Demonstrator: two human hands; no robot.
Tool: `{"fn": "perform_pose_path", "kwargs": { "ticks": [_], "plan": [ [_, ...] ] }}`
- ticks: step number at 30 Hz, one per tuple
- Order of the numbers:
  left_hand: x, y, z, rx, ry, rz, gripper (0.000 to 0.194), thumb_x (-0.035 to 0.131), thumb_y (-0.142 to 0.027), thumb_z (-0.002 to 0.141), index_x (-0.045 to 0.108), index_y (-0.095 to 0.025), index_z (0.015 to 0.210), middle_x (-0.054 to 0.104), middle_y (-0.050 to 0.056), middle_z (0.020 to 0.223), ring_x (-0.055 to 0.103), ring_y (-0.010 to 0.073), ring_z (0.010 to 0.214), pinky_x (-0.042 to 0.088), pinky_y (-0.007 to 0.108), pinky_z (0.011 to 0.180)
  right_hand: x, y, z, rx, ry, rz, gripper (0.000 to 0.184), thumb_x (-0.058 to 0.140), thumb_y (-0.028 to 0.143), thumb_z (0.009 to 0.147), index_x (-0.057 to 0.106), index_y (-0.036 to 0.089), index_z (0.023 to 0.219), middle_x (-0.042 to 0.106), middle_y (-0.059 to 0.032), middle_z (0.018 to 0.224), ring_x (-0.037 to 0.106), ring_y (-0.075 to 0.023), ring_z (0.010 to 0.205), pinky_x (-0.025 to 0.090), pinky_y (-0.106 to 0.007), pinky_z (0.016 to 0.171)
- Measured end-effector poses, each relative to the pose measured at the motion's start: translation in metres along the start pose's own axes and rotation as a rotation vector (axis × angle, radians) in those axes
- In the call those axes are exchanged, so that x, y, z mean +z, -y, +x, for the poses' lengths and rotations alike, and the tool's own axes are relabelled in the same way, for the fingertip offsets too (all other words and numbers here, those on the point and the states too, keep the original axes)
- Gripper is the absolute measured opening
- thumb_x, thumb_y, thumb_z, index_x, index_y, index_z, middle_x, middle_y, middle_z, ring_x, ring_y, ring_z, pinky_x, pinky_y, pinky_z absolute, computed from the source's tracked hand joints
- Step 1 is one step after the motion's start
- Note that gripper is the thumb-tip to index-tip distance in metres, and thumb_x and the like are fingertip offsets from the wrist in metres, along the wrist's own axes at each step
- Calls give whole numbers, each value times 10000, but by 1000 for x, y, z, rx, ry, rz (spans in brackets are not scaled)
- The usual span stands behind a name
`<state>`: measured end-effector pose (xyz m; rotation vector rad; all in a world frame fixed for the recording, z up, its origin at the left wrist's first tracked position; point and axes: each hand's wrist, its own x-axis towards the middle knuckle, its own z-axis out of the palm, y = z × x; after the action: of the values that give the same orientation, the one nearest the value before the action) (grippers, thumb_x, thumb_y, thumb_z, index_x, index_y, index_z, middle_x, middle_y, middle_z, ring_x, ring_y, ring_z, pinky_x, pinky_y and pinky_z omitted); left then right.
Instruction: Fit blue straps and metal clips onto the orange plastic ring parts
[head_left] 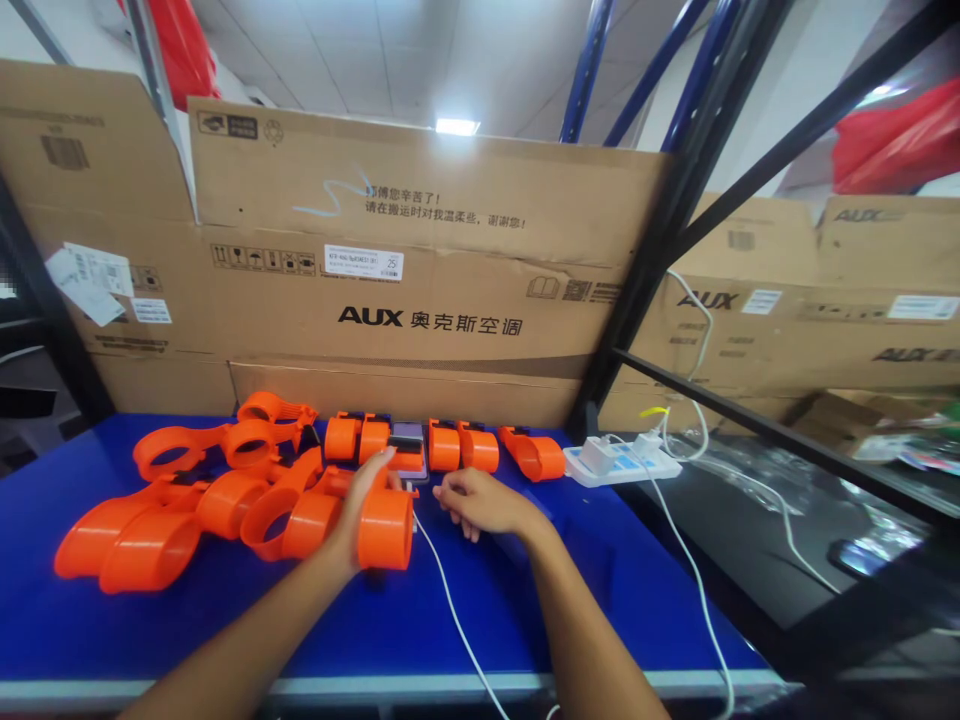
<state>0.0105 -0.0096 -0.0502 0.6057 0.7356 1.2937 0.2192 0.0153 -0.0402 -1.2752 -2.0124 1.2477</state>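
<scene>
My left hand [361, 508] is closed around an orange plastic ring-shaped part [385, 530], holding it upright just above the blue table. Past its fingertips is a phone-like device [409, 436], partly covered by an orange piece with a dark block. To the right, my right hand [480, 502] hovers palm down with its fingers curled. Whatever those fingers may hold is hidden. Behind the hands stand an orange pair of rings [358, 438] with black clips and another such pair [463, 446]. A heap of similar orange ring parts [150, 540] lies left of my left arm.
A single orange ring part [541, 457] lies near a white power strip [622, 462] with plugged-in chargers. One white cable [450, 600] runs over the table's front edge. Cardboard [427, 360] walls the back of the blue table [480, 640]. A black shelf post [637, 310] rises at right.
</scene>
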Motion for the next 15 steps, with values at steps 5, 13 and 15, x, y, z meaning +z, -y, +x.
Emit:
{"fn": "perform_pose_path", "kwargs": {
  "ticks": [5, 13, 15],
  "plan": [
    [3, -1, 0, -72, -14, -75, 398, 777, -468, 765, 503, -205, 643, 510, -40, 457, 524, 118, 359, 435, 228, 390, 9, 1, 10, -123, -22, -13, 255, 531, 374, 960, 622, 179, 824, 651, 13, 654, 614, -106, 483, 478, -185, 424],
    [3, -4, -6, -163, -13, -229, 324, 754, -384, 818, 519, -192, 704, 528, -48, 479, 527, 111, 354, 468, 221, 405, -2, 9, 10, -251, -247, -305, 111, 584, 220, 893, 682, 168, 899, 665, -12, 731, 587, -136, 631, 437, -229, 585],
    [3, -4, -5, -175, -6, -233, 325, 753, -383, 819, 522, -190, 699, 533, -44, 483, 540, 116, 364, 466, 221, 405, -1, 10, 7, -213, -219, -432, 118, 632, 229, 862, 705, 173, 936, 676, -14, 727, 585, -145, 627, 404, -236, 577]
  ]
}}
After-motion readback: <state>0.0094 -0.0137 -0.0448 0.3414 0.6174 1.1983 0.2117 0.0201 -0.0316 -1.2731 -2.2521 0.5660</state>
